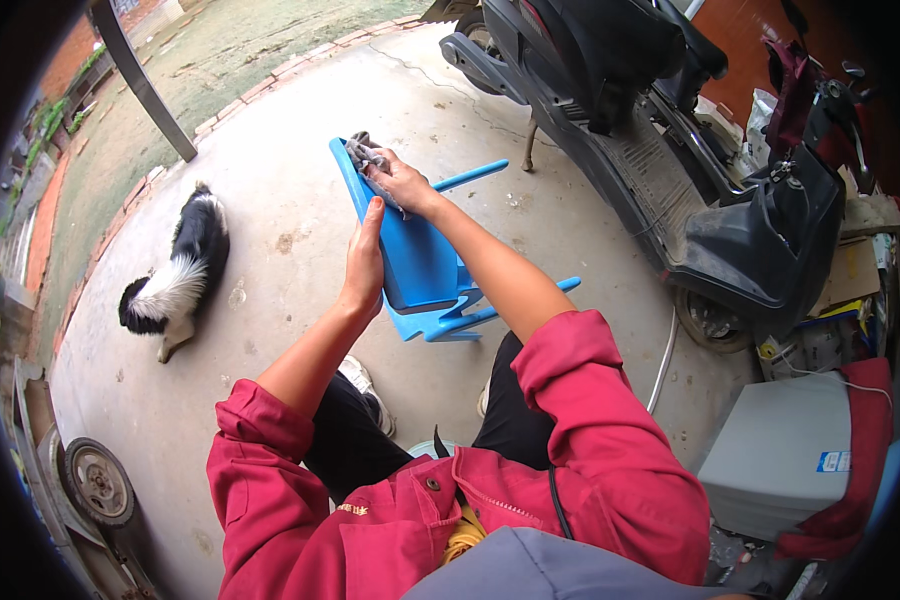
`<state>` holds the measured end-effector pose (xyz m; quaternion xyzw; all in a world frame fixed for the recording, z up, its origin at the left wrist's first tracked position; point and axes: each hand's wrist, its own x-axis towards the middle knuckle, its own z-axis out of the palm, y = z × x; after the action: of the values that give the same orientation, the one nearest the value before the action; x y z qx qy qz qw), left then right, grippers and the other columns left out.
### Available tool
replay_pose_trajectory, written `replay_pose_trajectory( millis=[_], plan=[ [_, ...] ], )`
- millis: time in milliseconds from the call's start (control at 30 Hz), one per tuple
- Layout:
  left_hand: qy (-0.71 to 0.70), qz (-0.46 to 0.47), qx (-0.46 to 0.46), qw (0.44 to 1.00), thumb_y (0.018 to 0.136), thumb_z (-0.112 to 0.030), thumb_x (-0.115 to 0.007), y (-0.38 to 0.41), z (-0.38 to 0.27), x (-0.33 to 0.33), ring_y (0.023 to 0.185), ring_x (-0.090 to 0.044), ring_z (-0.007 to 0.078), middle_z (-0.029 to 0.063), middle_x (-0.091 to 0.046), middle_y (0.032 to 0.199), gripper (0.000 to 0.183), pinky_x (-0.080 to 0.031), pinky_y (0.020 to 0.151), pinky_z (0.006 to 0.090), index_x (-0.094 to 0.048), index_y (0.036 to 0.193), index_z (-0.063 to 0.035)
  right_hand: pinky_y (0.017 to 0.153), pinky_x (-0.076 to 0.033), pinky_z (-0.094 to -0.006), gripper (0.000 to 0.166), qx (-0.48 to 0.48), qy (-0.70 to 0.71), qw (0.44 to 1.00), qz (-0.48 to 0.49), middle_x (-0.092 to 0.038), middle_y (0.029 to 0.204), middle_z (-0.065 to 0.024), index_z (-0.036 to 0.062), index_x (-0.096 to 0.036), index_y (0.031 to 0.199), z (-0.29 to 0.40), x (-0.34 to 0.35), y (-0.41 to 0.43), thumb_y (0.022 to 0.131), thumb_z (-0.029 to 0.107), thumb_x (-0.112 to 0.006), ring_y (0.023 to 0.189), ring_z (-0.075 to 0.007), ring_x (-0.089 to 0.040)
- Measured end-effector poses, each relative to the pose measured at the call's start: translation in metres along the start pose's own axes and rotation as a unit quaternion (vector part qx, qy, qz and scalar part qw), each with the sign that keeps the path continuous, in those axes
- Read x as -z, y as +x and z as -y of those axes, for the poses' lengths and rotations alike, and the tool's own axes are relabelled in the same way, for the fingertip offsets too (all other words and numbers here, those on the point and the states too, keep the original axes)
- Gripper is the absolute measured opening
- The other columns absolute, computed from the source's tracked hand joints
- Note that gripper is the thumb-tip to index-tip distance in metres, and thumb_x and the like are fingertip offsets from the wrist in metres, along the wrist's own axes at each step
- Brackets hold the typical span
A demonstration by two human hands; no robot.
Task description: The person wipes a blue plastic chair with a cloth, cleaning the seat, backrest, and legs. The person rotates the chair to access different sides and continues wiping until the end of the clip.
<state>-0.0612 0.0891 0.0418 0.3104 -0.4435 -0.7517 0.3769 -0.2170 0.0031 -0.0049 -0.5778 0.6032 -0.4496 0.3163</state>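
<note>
A small blue plastic stool [420, 266] is held tilted off the concrete floor in front of me, its legs pointing to the right. My left hand [365, 259] grips the near left edge of its flat blue panel, thumb on top. A crumpled grey cloth [367, 161] lies under my right hand [403, 184], pressed against the upper part of the same panel. The fingers of my right hand are bent around the cloth. The underside of the stool and some of my left fingers are hidden.
A black-and-white dog [195, 262] is on the floor at left. A dark electric scooter [645, 172] stands at upper right. Lower right holds a grey box [780, 442] with red cloth. A small wheel [99, 482] sits at lower left, and a metal post [146, 90] rises at upper left.
</note>
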Motion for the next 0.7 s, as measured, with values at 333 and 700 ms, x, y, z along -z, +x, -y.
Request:
replay_pose_trajectory(
  millis=[333, 700],
  plan=[
    [0.014, 0.001, -0.018, 1.0, 0.099, -0.055, -0.046, 0.001, -0.002, -0.004, 0.119, -0.054, 0.0243, 0.0185, -0.052, 0.135, 0.074, -0.043, 0.103, 0.0357, -0.038, 0.143, 0.0034, 0.086, -0.05, -0.0472, 0.05, -0.059, -0.202, 0.964, -0.165, -0.068, 0.106, -0.0238, 0.0059, -0.048, 0.123, -0.018, 0.008, -0.035, 0.093, 0.043, -0.061, 0.102, -0.0412, -0.064],
    [-0.004, 0.025, -0.011, 1.0, 0.099, -0.056, -0.046, 0.004, 0.003, 0.007, 0.118, -0.055, 0.0236, 0.0178, -0.053, 0.134, 0.072, -0.043, 0.104, 0.036, -0.039, 0.142, 0.002, 0.092, -0.048, -0.0499, 0.053, -0.075, -0.27, 0.96, 0.008, -0.065, 0.104, -0.0319, -0.0088, -0.055, 0.105, 0.048, 0.035, -0.119, 0.091, 0.043, -0.059, 0.102, -0.0459, -0.061]
  ],
)
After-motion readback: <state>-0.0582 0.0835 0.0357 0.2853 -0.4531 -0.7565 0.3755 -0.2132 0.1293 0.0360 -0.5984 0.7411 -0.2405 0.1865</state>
